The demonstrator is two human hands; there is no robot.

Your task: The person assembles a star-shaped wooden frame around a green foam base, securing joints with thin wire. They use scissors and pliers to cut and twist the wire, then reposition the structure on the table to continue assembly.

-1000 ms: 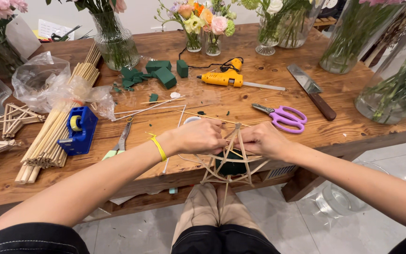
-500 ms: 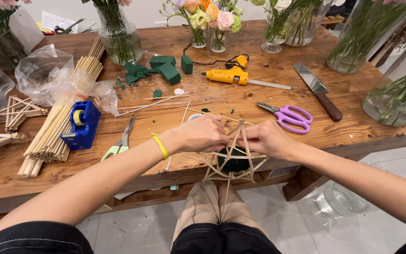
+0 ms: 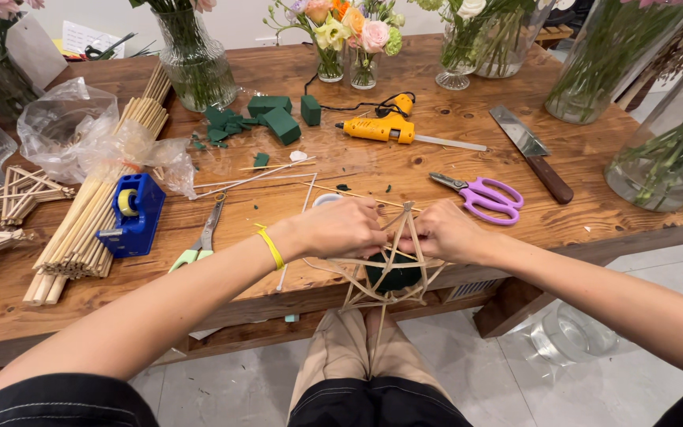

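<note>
My left hand (image 3: 343, 228) and my right hand (image 3: 446, 231) both grip a frame of thin wooden sticks (image 3: 389, 269) held at the table's front edge, over my lap. The sticks cross into a star-like shape around a dark green foam block (image 3: 393, 274) inside it. My fingers meet near the top of the frame. A yellow band (image 3: 270, 247) circles my left wrist.
On the wooden table (image 3: 594, 213) lie purple scissors (image 3: 484, 194), a knife (image 3: 533, 153), a yellow glue gun (image 3: 379, 126), green foam pieces (image 3: 270, 120), a blue tape dispenser (image 3: 133, 212), green-handled pliers (image 3: 199, 243), a stick bundle (image 3: 96, 213), plastic bags (image 3: 81, 138) and glass flower vases (image 3: 191, 63).
My hands have lifted and tilted the stick frame slightly, closing together near its top. The view has shifted a little; things on the table lie as before.
</note>
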